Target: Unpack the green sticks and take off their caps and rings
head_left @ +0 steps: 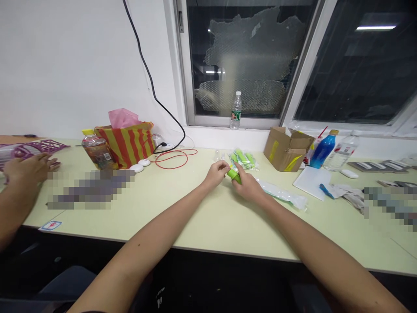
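- Your right hand (246, 184) is closed around the green piece (233, 174), at its ten o'clock.
- Your left hand (216, 174) has it at three o'clock; its grip I cannot tell.
- Green packets (243, 159) lie beyond, at twelve o'clock on the bench (195, 221).

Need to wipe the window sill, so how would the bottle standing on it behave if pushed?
Tall on a narrow base, the bottle would probably tip if pushed high up. Its round body may then roll off the sill. The clear walls look like thin plastic, so they could give when squeezed.
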{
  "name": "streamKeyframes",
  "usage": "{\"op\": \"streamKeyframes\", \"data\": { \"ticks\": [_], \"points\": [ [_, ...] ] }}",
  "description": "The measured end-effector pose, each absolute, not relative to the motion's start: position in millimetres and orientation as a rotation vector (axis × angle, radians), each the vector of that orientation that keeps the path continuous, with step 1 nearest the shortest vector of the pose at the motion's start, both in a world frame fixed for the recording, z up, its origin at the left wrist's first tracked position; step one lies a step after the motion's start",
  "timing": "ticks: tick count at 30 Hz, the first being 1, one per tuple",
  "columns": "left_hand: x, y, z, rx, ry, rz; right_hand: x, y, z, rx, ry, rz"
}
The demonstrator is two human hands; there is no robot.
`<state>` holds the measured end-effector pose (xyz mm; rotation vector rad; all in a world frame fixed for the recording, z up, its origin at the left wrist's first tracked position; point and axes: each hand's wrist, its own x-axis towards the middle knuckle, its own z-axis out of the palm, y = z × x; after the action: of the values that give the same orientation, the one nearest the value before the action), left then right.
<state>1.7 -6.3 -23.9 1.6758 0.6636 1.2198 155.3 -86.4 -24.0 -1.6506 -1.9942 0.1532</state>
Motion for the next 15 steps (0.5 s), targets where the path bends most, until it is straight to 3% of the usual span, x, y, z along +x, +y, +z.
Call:
{"op": "streamKeyframes", "data": {
  "ticks": [15],
  "points": [
    [-5.1, -2.9, -22.7, 1.725, 0.646, 1.133, 159.5, -82.4, -28.7, -1.612, -2.083, 0.121]
  ]
}}
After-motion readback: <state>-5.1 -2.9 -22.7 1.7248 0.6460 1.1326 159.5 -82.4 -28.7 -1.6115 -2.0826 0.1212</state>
